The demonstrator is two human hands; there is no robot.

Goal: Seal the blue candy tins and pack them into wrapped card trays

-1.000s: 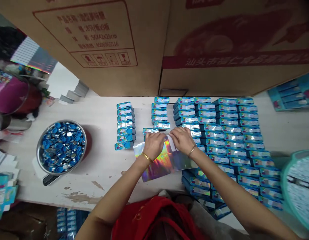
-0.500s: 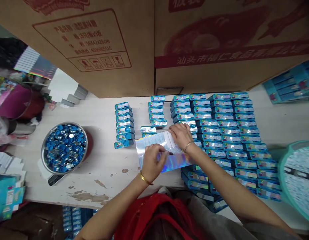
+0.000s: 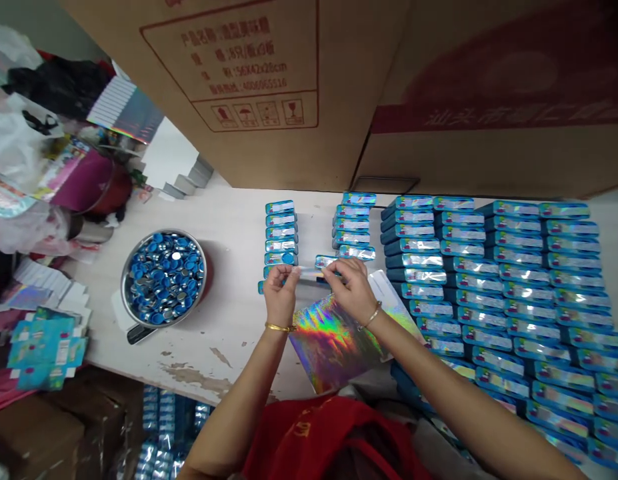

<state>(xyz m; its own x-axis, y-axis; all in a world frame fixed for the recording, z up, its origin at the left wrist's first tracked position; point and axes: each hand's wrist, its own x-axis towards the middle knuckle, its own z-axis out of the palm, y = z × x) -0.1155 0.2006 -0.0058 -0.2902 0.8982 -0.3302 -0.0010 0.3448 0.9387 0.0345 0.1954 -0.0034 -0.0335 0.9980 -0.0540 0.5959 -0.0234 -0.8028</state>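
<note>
A thin, pale translucent strip (image 3: 309, 273), perhaps a sticker, is stretched level between my two hands. My left hand (image 3: 280, 297) pinches its left end, close beside the near end of a short column of small blue boxes (image 3: 280, 233). The right end is pinched by my right hand (image 3: 356, 290). Under my right hand lies a rainbow-shiny holographic sheet (image 3: 339, 343), with a white sheet (image 3: 389, 293) partly showing at its right. Just beyond the strip, a blue box (image 3: 326, 261) stands at the front of another short column (image 3: 351, 223).
A steel pan (image 3: 203, 267) full of blue-and-silver caps (image 3: 163, 277) stands to the left, black handle (image 3: 139, 333) toward me. Many rows of blue boxes (image 3: 519, 293) fill the right side. Large cardboard cartons (image 3: 289, 160) wall off the back. Flattened teal cartons (image 3: 49, 350) lie at far left.
My hands have moved off the sheet and now hold a strip between them. The sheet has shifted nearer me, its holographic side more exposed. The view has swung left.
</note>
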